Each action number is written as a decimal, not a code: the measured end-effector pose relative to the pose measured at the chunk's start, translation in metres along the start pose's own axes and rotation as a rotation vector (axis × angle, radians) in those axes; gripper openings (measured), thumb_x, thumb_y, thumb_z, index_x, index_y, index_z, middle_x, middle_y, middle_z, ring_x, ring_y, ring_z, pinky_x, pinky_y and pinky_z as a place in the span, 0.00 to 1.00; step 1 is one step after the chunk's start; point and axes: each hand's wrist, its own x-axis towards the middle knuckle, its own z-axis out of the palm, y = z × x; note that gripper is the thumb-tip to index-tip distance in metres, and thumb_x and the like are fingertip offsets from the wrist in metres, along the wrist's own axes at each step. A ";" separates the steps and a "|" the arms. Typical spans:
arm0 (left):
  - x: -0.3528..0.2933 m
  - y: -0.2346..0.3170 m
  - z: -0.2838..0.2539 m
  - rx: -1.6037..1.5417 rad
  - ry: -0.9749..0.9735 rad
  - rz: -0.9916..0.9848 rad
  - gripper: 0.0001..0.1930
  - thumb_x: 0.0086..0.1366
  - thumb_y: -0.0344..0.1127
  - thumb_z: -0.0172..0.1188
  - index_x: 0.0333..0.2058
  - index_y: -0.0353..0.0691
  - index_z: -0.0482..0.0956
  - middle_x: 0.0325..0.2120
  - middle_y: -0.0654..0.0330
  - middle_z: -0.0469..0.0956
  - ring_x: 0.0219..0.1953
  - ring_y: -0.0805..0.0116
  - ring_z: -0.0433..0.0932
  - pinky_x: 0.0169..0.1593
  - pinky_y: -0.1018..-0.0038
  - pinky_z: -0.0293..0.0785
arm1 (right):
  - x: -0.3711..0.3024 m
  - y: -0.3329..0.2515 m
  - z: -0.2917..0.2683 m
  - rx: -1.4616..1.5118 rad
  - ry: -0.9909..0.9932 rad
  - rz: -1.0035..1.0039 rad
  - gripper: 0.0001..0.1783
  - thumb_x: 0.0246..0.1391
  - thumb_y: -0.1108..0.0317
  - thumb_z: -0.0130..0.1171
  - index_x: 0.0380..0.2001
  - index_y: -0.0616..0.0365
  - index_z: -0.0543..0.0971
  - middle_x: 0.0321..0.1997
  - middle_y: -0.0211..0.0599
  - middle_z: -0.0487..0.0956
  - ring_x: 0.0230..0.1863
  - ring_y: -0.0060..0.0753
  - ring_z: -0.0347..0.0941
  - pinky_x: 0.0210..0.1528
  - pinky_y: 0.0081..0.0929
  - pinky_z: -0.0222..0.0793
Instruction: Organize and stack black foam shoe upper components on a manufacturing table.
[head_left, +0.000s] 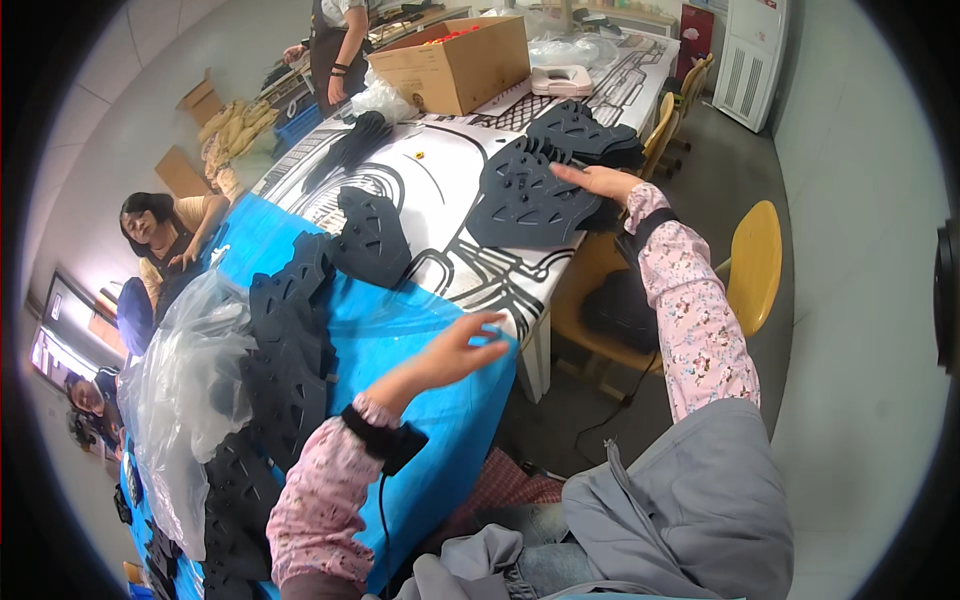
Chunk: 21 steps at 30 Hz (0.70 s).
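My left hand [455, 352] hangs over the blue table covering, holding nothing, its fingers apart. Farther out, my right hand [600, 182] is at the right edge of a stack of flat black cut-out pieces [530, 205]. Its thumb lies on top and the other fingers are mostly hidden, seemingly closed on a piece's edge. These pieces have triangular holes and notched edges. Behind them lies another black stack [580, 130]. A single black piece [372, 235] rests left of centre, beside a long overlapping row of similar pieces [285, 350].
Clear plastic bags [190, 390] lie along the left side. At the far end stand a cardboard box [455, 65] and a white case [560, 80]. Yellow chairs [755, 265] line the right side. Other people sit or stand along the left and far sides.
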 end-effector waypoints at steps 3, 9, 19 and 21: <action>0.038 -0.028 -0.031 0.130 0.271 -0.004 0.30 0.61 0.38 0.60 0.59 0.35 0.61 0.51 0.44 0.64 0.53 0.55 0.70 0.52 0.68 0.72 | -0.020 -0.065 0.038 -0.454 -0.056 -0.003 0.64 0.31 0.20 0.54 0.52 0.75 0.70 0.54 0.55 0.72 0.57 0.44 0.68 0.59 0.29 0.62; 0.109 -0.038 -0.035 -0.159 0.402 -0.031 0.34 0.63 0.36 0.58 0.64 0.40 0.52 0.64 0.50 0.53 0.62 0.57 0.61 0.58 0.67 0.65 | -0.030 -0.055 0.050 -0.258 -0.034 -0.087 0.67 0.22 0.30 0.70 0.56 0.78 0.62 0.54 0.57 0.72 0.55 0.45 0.70 0.57 0.27 0.64; 0.088 -0.039 -0.040 0.202 0.713 0.191 0.49 0.50 0.34 0.69 0.63 0.29 0.44 0.59 0.37 0.52 0.64 0.44 0.51 0.63 0.61 0.55 | -0.069 -0.030 0.096 -0.121 0.338 -0.555 0.53 0.41 0.52 0.70 0.62 0.68 0.54 0.55 0.59 0.70 0.57 0.53 0.68 0.57 0.34 0.63; 0.079 -0.037 -0.053 0.418 0.803 0.276 0.56 0.45 0.39 0.73 0.63 0.27 0.42 0.59 0.35 0.50 0.64 0.42 0.50 0.65 0.59 0.49 | -0.086 -0.032 0.094 -0.009 0.303 -0.479 0.52 0.42 0.54 0.70 0.64 0.64 0.54 0.61 0.59 0.63 0.63 0.47 0.62 0.63 0.32 0.57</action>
